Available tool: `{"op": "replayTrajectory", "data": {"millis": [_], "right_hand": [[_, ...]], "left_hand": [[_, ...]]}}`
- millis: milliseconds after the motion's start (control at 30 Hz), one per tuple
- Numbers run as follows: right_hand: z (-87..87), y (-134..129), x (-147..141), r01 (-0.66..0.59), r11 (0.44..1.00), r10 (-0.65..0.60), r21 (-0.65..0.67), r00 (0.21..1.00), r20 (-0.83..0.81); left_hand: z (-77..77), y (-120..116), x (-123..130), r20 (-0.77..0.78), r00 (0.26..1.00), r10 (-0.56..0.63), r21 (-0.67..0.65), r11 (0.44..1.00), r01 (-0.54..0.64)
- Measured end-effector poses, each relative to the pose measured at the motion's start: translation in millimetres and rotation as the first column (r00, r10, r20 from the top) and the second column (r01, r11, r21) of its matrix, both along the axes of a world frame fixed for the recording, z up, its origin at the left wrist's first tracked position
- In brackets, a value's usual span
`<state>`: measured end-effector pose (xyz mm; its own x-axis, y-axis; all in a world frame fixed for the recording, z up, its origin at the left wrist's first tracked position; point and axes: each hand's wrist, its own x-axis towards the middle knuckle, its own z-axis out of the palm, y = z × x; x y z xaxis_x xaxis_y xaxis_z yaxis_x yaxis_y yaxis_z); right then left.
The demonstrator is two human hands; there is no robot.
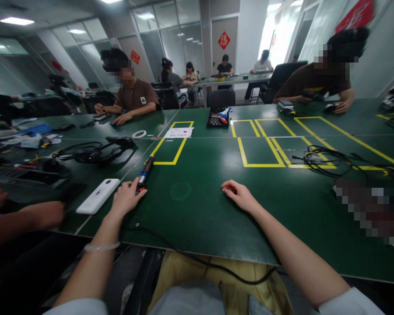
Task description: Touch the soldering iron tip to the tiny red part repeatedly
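Observation:
My left hand (126, 197) rests on the table with its fingers closed round the near end of a black electric screwdriver (146, 171) with a blue band. The tool lies on the green tabletop, its far tip at the corner of a yellow tape frame; its near end is partly hidden under my fingers. Just left of that hand lies a white phone-like slab (98, 196). My right hand (239, 195) lies on its side on the tabletop, loosely curled, with a gap between thumb and fingers and nothing visible in it.
A black tray (213, 121) of small parts holds a blue-white tool. A paper sheet (179, 132) lies across a yellow tape frame (164, 163). Black cables (331, 162) sprawl at right; a black headset-like device (118, 146) lies at left. A neighbour's arm (36, 216) reaches in from the left.

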<state>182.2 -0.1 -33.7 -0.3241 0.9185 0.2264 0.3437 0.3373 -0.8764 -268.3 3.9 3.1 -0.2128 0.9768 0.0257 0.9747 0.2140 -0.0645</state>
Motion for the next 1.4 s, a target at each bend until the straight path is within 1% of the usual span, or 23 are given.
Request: {"op": "replayTrajectory", "data": {"millis": [67, 133, 233, 367, 467, 533, 600, 633, 667, 700, 733, 767, 800, 867, 900, 933, 1000, 1033, 1100, 1167, 1267, 1400], "right_hand": [[-0.3, 0, 0, -0.004, 1.000, 0.004, 0.001, 1.000, 0.006], [-0.9, 1, 1, -0.007, 1.000, 0.007, 0.000, 1.000, 0.010], [-0.7, 1, 0, -0.008, 1.000, 0.008, -0.005, 1.000, 0.009], [1.2, 0, -1, -0.002, 1.000, 0.002, -0.009, 1.000, 0.007], [1.7, -1, -1, -0.001, 1.000, 0.002, -0.012, 1.000, 0.013], [1.2, -1, -1, -0.001, 1.000, 0.001, -0.013, 1.000, 0.016], [0.6, 0, -2, -0.005, 1.000, 0.005, -0.016, 1.000, 0.016], [0.3, 0, -2, -0.008, 1.000, 0.008, -0.018, 1.000, 0.014], [0.0, 0, -2, -0.011, 1.000, 0.011, -0.020, 1.000, 0.011], [-0.1, 0, -2, -0.013, 1.000, 0.013, -0.020, 1.000, 0.008], [-0.2, 0, -2, -0.014, 1.000, 0.014, -0.021, 1.000, 0.005], [-0.3, 1, -2, -0.014, 1.000, 0.014, -0.020, 1.000, 0.001], [-0.3, 1, -1, -0.013, 1.000, 0.013, -0.020, 1.000, -0.002], [-0.5, 2, -1, -0.021, 0.999, 0.021, -0.027, 1.000, -0.016], [-0.8, 2, 0, -0.030, 0.999, 0.029, -0.036, 0.999, -0.033], [-1.1, 3, 0, -0.040, 0.998, 0.037, -0.048, 0.998, -0.059], [-2.0, 4, 0, -0.063, 0.995, 0.053, -0.081, 0.991, -0.119], [-2.5, 5, -1, -0.073, 0.993, 0.058, -0.097, 0.987, -0.149], [-3.3, 6, -2, -0.100, 0.988, 0.078, -0.121, 0.981, -0.176], [-4.1, 6, -2, -0.141, 0.980, 0.114, -0.137, 0.976, -0.187], [-6.1, 8, -3, -0.157, 0.978, 0.123, -0.137, 0.965, -0.230], [-8.6, 9, -4, -0.108, 0.987, 0.076, -0.117, 0.964, -0.256]], "left_hand": [[1.2, 2, -18, 0.016, 0.999, 0.031, 0.004, 0.999, -0.032], [3.8, 2, -29, 0.028, 0.998, 0.061, 0.005, 0.998, -0.061], [8.3, -2, -31, 0.007, 0.997, 0.077, 0.041, 0.996, -0.077], [10.2, -12, -17, -0.073, 0.996, 0.045, 0.175, 0.984, -0.031], [10.4, -17, -7, -0.103, 0.992, 0.076, 0.192, 0.980, -0.056], [12.6, -16, 0, -0.099, 0.990, 0.103, 0.236, 0.969, -0.077], [16.9, -12, 12, -0.037, 0.993, 0.112, 0.305, 0.947, -0.096], [19.7, -9, 22, 0.030, 0.996, 0.088, 0.328, 0.940, -0.093], [22.7, -6, 34, 0.123, 0.992, 0.035, 0.336, 0.939, -0.075], [25.6, -3, 50, 0.235, 0.971, -0.044, 0.331, 0.943, -0.038], [28.4, 1, 68, 0.357, 0.923, -0.144, 0.318, 0.948, 0.025], [30.9, 4, 88, 0.472, 0.845, -0.251, 0.306, 0.946, 0.110], [32.7, 7, 109, 0.567, 0.753, -0.333, 0.293, 0.936, 0.194], [33.9, 14, 152, 0.701, 0.574, -0.424, 0.260, 0.901, 0.348], [32.9, 16, 173, 0.756, 0.484, -0.441, 0.241, 0.874, 0.421], [30.6, 19, 192, 0.807, 0.400, -0.434, 0.216, 0.848, 0.484], [22.5, 24, 224, 0.897, 0.249, -0.364, 0.158, 0.792, 0.589], [17.2, 25, 237, 0.927, 0.193, -0.320, 0.136, 0.769, 0.625], [5.9, 27, 255, 0.961, 0.117, -0.250, 0.113, 0.743, 0.660], [-4.0, 27, 263, 0.975, 0.069, -0.212, 0.116, 0.745, 0.657], [-12.8, 27, 264, 0.986, 0.007, -0.165, 0.127, 0.780, 0.613], [-15.9, 27, 259, 0.994, -0.046, -0.099, 0.107, 0.818, 0.565]]}}
